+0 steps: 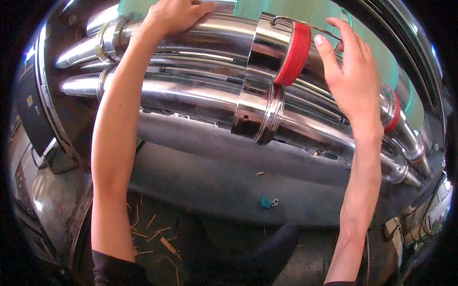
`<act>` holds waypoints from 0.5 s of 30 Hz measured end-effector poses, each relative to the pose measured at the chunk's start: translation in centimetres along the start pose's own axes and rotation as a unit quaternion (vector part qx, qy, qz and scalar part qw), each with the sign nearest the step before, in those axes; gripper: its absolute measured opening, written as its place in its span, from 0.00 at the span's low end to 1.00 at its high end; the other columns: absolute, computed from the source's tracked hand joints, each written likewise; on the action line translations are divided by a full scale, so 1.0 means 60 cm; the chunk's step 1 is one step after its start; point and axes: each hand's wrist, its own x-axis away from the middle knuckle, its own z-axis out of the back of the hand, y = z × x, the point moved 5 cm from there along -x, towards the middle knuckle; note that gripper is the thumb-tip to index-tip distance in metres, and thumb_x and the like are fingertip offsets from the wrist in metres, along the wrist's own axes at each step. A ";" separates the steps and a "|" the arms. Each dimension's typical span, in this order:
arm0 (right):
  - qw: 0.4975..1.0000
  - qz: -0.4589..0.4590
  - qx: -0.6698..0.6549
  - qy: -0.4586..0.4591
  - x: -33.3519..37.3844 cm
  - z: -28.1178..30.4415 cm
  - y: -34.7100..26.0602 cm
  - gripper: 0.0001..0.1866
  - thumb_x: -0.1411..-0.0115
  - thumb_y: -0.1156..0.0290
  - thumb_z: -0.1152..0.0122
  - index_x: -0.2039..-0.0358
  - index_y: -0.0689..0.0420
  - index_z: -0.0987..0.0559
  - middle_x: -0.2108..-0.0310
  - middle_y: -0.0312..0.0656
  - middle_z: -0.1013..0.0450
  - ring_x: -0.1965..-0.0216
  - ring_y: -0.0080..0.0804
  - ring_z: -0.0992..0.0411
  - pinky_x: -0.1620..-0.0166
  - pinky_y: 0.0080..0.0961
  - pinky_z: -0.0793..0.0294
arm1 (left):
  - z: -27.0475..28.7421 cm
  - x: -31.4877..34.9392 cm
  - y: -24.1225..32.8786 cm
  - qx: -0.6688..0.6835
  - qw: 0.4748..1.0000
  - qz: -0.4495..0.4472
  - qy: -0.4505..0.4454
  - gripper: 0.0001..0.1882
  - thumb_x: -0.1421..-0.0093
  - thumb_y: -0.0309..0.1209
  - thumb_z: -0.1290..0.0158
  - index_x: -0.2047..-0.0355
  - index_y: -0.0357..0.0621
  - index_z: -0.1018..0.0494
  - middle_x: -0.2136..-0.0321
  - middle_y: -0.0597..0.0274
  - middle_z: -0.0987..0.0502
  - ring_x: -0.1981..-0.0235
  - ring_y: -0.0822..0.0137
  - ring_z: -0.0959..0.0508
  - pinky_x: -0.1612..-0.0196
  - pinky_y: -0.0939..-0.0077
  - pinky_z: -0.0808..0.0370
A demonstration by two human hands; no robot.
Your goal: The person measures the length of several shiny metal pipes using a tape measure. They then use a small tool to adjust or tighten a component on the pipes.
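Note:
My left hand (177, 16) lies over the upper chrome shaft (210, 35) at the top edge, thumb stretched to the right; its other fingers are partly cut off. On that shaft sits a chrome collar (266, 45) with a red band (294, 55). A thin bent metal rod, like a hex key (298, 21), has its hooked end at the collar's top. Its other end runs into my right hand (353, 71), whose thumb and index finger stand apart while the rear fingers are mostly hidden around it.
A second chrome shaft (186, 93) with a ringed collar (253, 112) runs below. Behind lies a ribbed green surface (286, 9). Wood splinters (167, 245) litter the dark floor, and a small teal piece (265, 202) lies on the grey panel (214, 186).

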 end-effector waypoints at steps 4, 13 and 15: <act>1.000 0.011 0.006 0.025 0.003 0.003 -0.012 0.22 0.32 0.51 0.42 0.47 0.54 0.22 0.56 0.48 0.22 0.53 0.53 0.25 0.48 0.45 0.27 | 0.017 0.005 0.013 -0.013 1.000 -0.017 0.022 0.24 0.36 0.52 0.48 0.64 0.44 0.14 0.64 0.45 0.16 0.61 0.49 0.16 0.54 0.56 0.22; 0.993 0.076 0.081 0.037 -0.052 -0.021 0.004 0.08 0.31 0.70 0.42 0.58 0.56 0.16 0.68 0.43 0.23 0.73 0.29 0.26 0.70 0.21 0.23 | 0.019 0.028 0.020 0.021 0.999 -0.021 0.045 0.21 0.36 0.48 0.46 0.68 0.42 0.16 0.71 0.54 0.17 0.69 0.59 0.19 0.60 0.63 0.23; 0.993 0.087 0.076 0.026 -0.058 -0.023 0.005 0.08 0.33 0.70 0.42 0.59 0.56 0.16 0.69 0.43 0.23 0.74 0.30 0.27 0.71 0.22 0.24 | 0.005 0.013 0.009 0.080 0.996 -0.002 0.035 0.21 0.36 0.46 0.46 0.73 0.40 0.19 0.77 0.58 0.21 0.76 0.64 0.24 0.68 0.67 0.25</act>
